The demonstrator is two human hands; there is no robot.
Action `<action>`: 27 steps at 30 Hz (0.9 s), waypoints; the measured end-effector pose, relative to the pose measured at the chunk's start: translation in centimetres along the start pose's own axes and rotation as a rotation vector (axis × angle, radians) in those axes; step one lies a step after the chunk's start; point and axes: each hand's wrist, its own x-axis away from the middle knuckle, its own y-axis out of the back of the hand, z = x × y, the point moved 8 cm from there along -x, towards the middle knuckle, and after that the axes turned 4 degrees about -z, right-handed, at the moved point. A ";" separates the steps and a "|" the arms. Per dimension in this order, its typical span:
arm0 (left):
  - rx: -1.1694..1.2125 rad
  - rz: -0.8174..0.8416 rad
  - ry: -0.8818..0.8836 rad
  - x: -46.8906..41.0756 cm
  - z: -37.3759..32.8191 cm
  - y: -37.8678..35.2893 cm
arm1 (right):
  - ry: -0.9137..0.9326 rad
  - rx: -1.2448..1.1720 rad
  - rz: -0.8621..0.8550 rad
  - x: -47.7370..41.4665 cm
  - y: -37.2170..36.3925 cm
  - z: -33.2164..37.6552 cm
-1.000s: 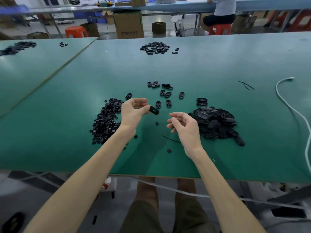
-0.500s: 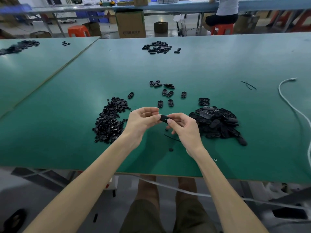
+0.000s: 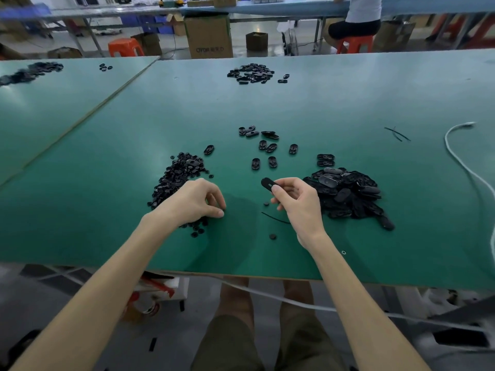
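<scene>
right hand [image 3: 297, 204]: pinching the black oval piece [image 3: 267, 184] between thumb and curled fingers, holding it clear of the green table [image 3: 294, 108], free end pointing up and to the left.
left hand [image 3: 195, 200]: reaching palm down over the near edge of the heap of small parts [image 3: 176, 178], fingers curling towards the tabletop; thumb and fingertips meeting low down and hiding whether anything is being gripped, so cannot tell.
black oval piece: being held up between the two heaps, nearer the heap of oval shells [image 3: 348, 191], well apart from the left hand.
heap of oval shells: lying just right of the right hand, partly hidden behind its knuckles.
loose ovals [image 3: 267, 148]: lying scattered singly beyond both hands, between the two heaps.
small round disc [image 3: 272, 236]: lying alone on the near side, just left of the right wrist.
thin black strand [image 3: 276, 218]: lying flat below the right hand, between the disc and the held piece.
white cable [image 3: 455, 153]: curving along the right side of the table.
far heap [image 3: 251, 73]: lying near the table's far edge.
floor beyond: cardboard box [image 3: 209, 36] and orange stool [image 3: 126, 46] standing there; seated person [image 3: 361, 12] sitting at the next bench.
</scene>
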 end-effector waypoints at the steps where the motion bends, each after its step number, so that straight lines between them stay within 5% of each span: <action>1: -0.019 -0.007 0.012 0.0 0.0 -0.3 | -0.002 0.000 0.000 0.0 0.0 0.0; 8: -0.132 -0.071 0.010 -0.3 -0.3 -0.7 | -0.003 -0.021 -0.011 0.0 0.2 0.1; 19: 0.581 -0.227 -0.123 0.4 -5.4 -1.2 | -0.002 -0.033 -0.012 -0.1 0.2 -0.2; 27: 0.620 -0.368 -0.160 0.5 -6.2 -1.2 | -0.006 -0.102 0.008 0.1 0.1 0.2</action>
